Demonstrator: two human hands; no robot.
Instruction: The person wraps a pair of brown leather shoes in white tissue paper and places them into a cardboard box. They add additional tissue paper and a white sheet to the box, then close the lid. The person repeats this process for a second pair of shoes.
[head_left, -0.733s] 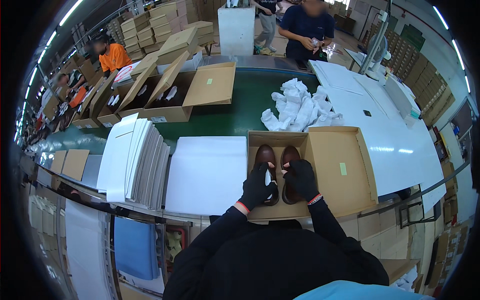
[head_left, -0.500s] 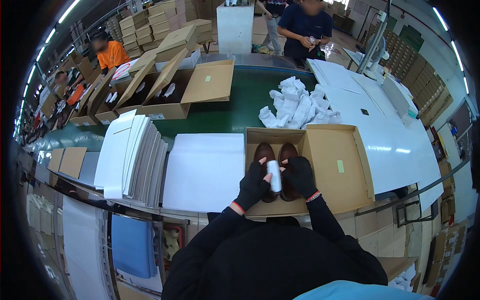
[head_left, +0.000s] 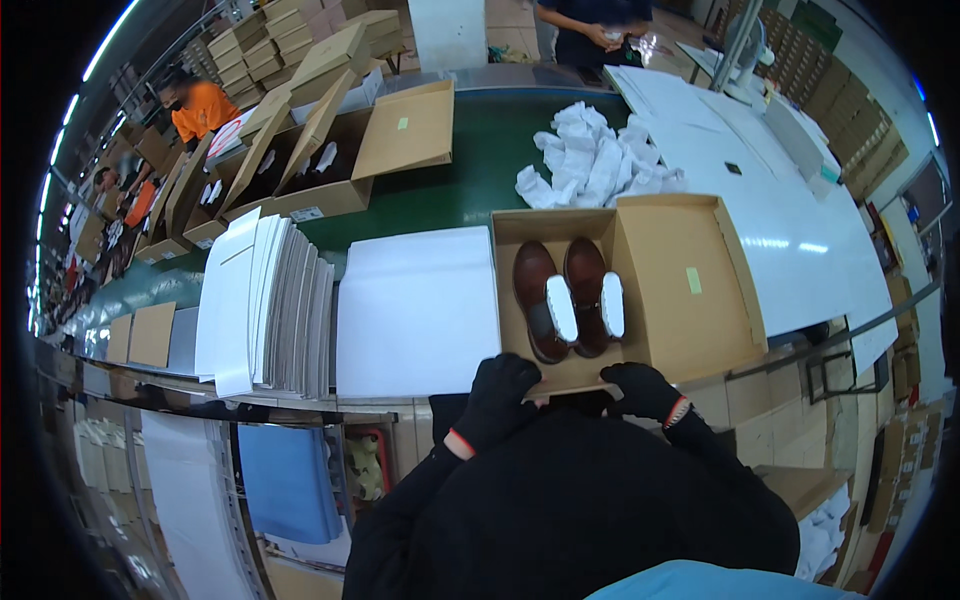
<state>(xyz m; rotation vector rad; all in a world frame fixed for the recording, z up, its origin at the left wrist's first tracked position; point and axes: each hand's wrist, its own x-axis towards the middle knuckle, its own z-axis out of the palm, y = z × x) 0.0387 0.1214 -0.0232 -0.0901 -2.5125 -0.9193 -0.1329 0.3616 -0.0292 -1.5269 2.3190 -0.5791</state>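
Two brown shoes (head_left: 533, 266) lie side by side in one open cardboard box (head_left: 575, 376) on the counter (head_left: 430, 205), with two white rolls (head_left: 562, 310), one at each shoe. I see two black-gloved hands at the box's near wall, left hand (head_left: 502, 388) by one corner, right hand (head_left: 645, 392) toward the other; whether their fingers clamp it, I can't tell. One heap of crumpled white paper (head_left: 582, 150) sits beyond.
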